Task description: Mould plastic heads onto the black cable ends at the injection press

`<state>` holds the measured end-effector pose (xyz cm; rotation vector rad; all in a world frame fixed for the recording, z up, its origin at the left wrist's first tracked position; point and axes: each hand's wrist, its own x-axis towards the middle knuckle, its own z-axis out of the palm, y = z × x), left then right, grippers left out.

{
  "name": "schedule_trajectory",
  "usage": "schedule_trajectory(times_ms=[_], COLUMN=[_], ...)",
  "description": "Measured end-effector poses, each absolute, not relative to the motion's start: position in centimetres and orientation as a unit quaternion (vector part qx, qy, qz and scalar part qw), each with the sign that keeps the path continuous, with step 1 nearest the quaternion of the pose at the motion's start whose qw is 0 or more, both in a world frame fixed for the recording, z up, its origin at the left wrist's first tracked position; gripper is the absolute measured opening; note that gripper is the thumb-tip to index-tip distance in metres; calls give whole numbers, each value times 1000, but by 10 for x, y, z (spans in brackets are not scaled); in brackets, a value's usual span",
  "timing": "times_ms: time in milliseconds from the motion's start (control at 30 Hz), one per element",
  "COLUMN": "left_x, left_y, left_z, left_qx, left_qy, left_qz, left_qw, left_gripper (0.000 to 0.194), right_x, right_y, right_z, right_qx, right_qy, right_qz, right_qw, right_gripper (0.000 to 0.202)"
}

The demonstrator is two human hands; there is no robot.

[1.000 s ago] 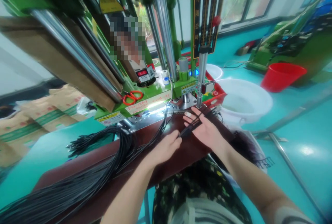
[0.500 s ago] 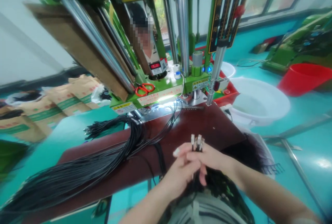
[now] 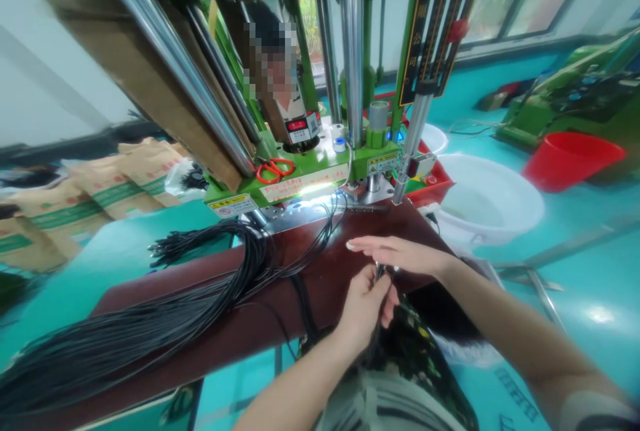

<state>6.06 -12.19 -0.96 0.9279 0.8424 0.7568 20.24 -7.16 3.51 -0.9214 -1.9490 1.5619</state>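
My left hand (image 3: 363, 304) is closed around a small bunch of black cables (image 3: 381, 272), held upright over my lap at the table's front edge. Flat and stretched out, my right hand (image 3: 407, 255) lies across the top of the bunch, where the metal connector ends are mostly covered by its palm. Whether the palm presses on the ends or hovers just over them, I cannot tell. To the left, a long thick bundle of black cables (image 3: 165, 341) stretches over the brown table (image 3: 320, 284). Several thinner cables (image 3: 320, 241) run from it toward the machine.
A green press machine (image 3: 320, 168) with steel columns stands ahead. Orange-handled scissors (image 3: 275, 170) rest on its ledge. White tub (image 3: 493, 198), red bucket (image 3: 573, 161) and red tray (image 3: 440, 184) are to the right. Paper sacks (image 3: 115, 184) stand left; a person is behind the machine.
My right hand has left its grip around the cables, risen and flattened over the connector ends. My left hand keeps hold of the bunch. The view has shifted slightly.
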Motion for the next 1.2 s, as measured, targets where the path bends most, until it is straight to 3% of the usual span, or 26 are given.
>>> schedule_trajectory(times_ms=[167,267,367,467,567,767,900,1000,1067,1200], left_x=[66,65,61,57,55,55,53,55,58,71], left_y=[-113,-106,-94,-83,-78,-81,-84,-87,-89,-91], left_z=[-13,-14,-16,-20,-28,-34,-32,-32,-33,-33], left_qx=[366,321,295,282,279,305,330,350,366,411], left_qy=[365,351,355,388,411,410,420,422,421,424], left_qz=[326,324,387,463,481,462,429,413,393,346], left_qw=[791,818,798,745,722,724,728,727,731,729], left_gripper=[36,36,34,31,31,33,36,34,33,31], right_x=[202,202,203,207,208,200,205,214,218,219], right_y=[-75,-66,-40,-11,7,1,-25,-56,-76,-105], right_z=[26,27,19,3,-12,-8,2,-3,-10,-24], right_qx=[-353,-382,-476,-599,-621,-630,-623,-618,-615,-542], right_qy=[-709,-738,-781,-781,-778,-765,-741,-699,-654,-476], right_qz=[582,529,355,115,50,117,241,347,416,580], right_qw=[183,173,194,134,81,59,71,94,143,380], right_gripper=[57,50,41,38,41,21,6,6,12,22])
